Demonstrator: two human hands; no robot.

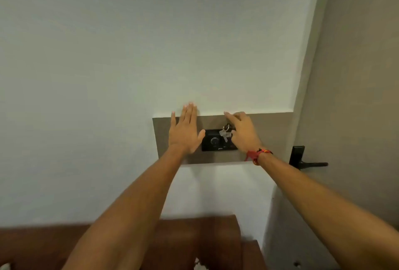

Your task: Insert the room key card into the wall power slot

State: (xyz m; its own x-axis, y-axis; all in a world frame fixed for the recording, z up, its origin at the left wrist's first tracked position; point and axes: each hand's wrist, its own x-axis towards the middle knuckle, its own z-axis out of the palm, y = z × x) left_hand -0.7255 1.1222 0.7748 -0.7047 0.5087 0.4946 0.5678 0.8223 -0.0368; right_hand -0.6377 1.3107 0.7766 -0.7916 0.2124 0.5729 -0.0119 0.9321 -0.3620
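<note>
A black wall panel (212,141) with a round dial sits on a brown plate (269,135) on the white wall. My right hand (245,132), with a red band at the wrist, covers the panel's right part. Its thumb and curled fingers pinch a dark piece at the panel's top edge while the index finger points up-left. A key ring with silver keys (224,134) dangles from that piece. The key card itself and the slot are hidden behind this hand. My left hand (185,131) lies flat and open on the wall, left of the panel, holding nothing.
A black door handle (306,161) sticks out on the beige door at the right. Brown wooden furniture (194,239) stands below against the wall. The wall corner runs down between the plate and the door.
</note>
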